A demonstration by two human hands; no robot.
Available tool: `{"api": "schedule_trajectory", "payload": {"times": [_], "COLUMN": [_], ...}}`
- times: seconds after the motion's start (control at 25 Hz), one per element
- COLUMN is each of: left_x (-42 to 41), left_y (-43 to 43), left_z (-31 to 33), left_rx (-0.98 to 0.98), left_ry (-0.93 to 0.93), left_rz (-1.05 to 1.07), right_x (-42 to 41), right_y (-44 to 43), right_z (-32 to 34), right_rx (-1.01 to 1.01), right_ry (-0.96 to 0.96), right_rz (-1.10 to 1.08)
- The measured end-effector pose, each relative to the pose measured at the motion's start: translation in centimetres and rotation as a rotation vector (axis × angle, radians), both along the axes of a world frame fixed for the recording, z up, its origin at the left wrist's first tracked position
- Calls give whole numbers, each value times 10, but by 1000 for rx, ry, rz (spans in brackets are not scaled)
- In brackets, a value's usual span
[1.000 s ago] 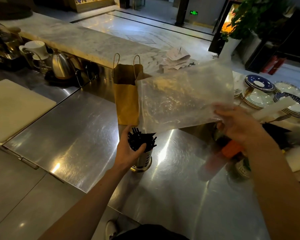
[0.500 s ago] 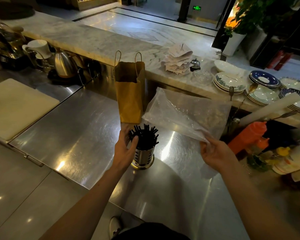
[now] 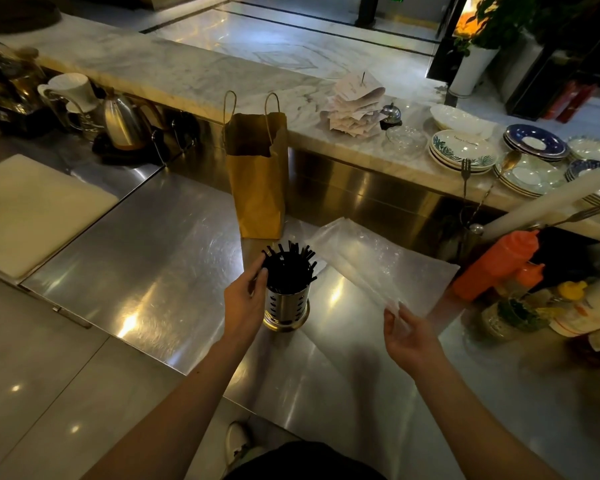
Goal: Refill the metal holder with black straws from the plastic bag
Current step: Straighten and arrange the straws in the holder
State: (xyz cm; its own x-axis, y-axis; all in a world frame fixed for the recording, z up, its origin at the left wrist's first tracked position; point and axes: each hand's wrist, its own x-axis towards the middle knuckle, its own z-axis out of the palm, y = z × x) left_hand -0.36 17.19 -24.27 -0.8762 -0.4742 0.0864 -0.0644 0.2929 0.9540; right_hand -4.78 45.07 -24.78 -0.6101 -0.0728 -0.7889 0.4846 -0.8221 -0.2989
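Observation:
The perforated metal holder (image 3: 286, 303) stands upright on the steel counter (image 3: 160, 258), packed with black straws (image 3: 288, 268) that fan out at the top. My left hand (image 3: 244, 299) lies against the holder's left side, its fingertips touching the outer straws. To the right, the clear plastic bag (image 3: 378, 265) lies flat on the counter and looks empty. My right hand (image 3: 411, 337) hovers at the bag's near corner with its fingers spread and relaxed. Whether it touches the bag I cannot tell.
A brown paper bag (image 3: 258, 181) stands just behind the holder. Orange squeeze bottles (image 3: 492, 265) and jars crowd the right side. Stacked plates (image 3: 461, 150) sit on the marble ledge. A kettle (image 3: 122, 123) and a white cutting board (image 3: 32, 209) are at the left.
My right hand lowered the plastic bag from the air onto the counter and opened. My left hand stayed at the holder, shifting slightly along the straws.

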Motion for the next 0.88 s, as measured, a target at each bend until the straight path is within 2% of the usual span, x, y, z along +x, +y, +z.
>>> {"api": "schedule_trajectory", "payload": {"times": [0.52,0.72,0.88], "left_x": [-2,-5,-9], "left_y": [1,-4,-8], "left_z": [3,2,4], "left_rx": [50,49,27], "left_ry": [-7,-9,1], "left_rz": [26,19,4], "right_x": [10,15,19], "right_y": [-19,-20,-21], "right_z": [-33,-44,-49], "right_rx": [53,223,518], "right_ry": [-69,-178,-211], "right_rz": [54,86,202]}}
